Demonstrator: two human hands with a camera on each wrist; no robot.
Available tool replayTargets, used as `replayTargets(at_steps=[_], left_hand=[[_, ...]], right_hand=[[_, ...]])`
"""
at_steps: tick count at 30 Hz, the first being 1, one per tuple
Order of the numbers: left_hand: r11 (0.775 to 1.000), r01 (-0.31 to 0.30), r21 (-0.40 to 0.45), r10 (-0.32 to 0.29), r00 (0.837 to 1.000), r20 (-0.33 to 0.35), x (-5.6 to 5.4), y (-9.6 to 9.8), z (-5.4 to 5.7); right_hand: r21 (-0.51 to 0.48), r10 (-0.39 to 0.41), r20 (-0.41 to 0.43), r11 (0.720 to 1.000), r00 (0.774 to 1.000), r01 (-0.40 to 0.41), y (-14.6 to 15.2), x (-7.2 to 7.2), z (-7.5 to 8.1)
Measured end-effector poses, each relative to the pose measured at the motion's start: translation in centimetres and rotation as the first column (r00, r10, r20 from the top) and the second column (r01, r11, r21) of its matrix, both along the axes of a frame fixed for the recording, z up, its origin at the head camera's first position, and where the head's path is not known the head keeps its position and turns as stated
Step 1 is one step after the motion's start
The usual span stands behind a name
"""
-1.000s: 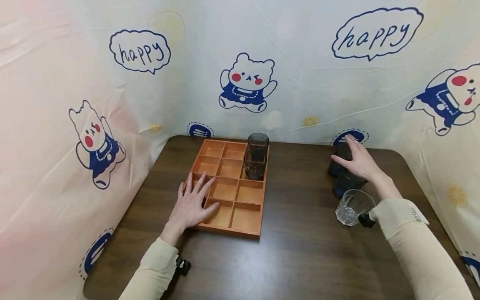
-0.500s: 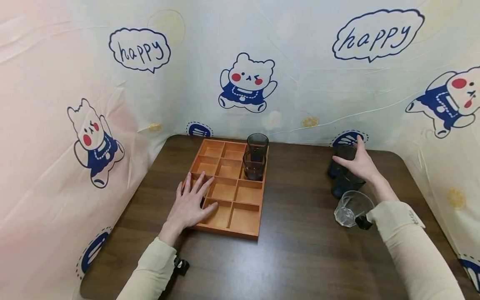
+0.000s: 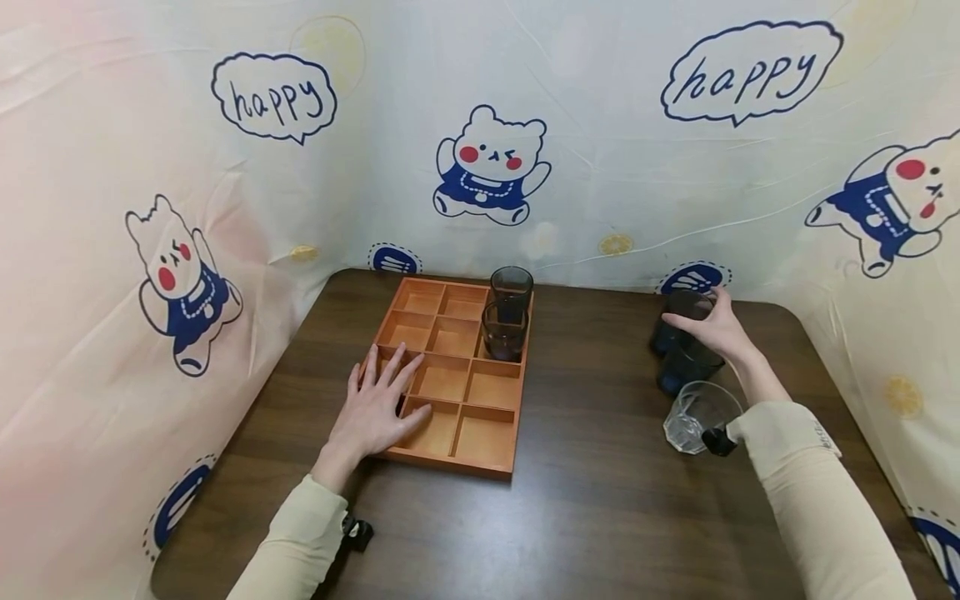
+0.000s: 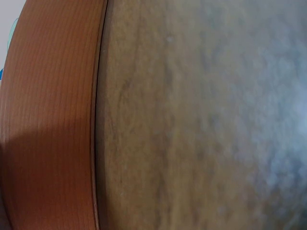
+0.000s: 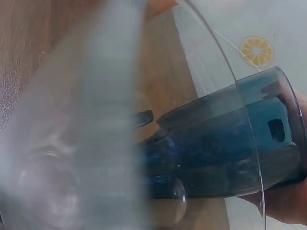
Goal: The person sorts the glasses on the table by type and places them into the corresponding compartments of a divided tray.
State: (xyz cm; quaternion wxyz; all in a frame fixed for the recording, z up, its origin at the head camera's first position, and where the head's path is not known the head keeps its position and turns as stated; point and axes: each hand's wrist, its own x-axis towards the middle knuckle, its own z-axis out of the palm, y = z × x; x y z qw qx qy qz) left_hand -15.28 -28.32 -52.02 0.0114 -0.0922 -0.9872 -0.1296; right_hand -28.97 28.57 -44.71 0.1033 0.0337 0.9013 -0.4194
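My left hand (image 3: 375, 414) rests with spread fingers over the left edge of an orange-brown wooden tray (image 3: 450, 461), which is divided into compartments. Two dark glasses stand in its right column, one at the back (image 3: 512, 283) and one in front of it (image 3: 504, 335). At the table's right, my right hand (image 3: 722, 332) grips a dark glass (image 3: 682, 307) near its rim, thumb to the left and fingers on the far side. A second dark glass (image 3: 686, 371) stands just before it, and a clear glass (image 3: 701, 421) nearest me. Through the clear glass, the right wrist view shows a blue-tinted glass (image 5: 216, 139).
The dark wooden table (image 3: 592, 467) carries everything. A printed cloth (image 3: 585, 125) with bear drawings hangs along its back and sides. The left wrist view holds only the tray's side wall (image 4: 53, 105) and tabletop.
My right hand's fingers have come down and closed around the far dark glass. The left hand stays on the tray; the whole view has drifted slightly.
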Motion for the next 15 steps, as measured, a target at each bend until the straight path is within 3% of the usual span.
replayTargets(at_steps=[15], left_hand=[[1.000, 0.003, -0.002, -0.003, 1.000, -0.006, -0.23, -0.06, -0.28]], right_hand=[[-0.035, -0.040, 0.036, 0.999, 0.999, 0.041, 0.16, -0.19, -0.25]])
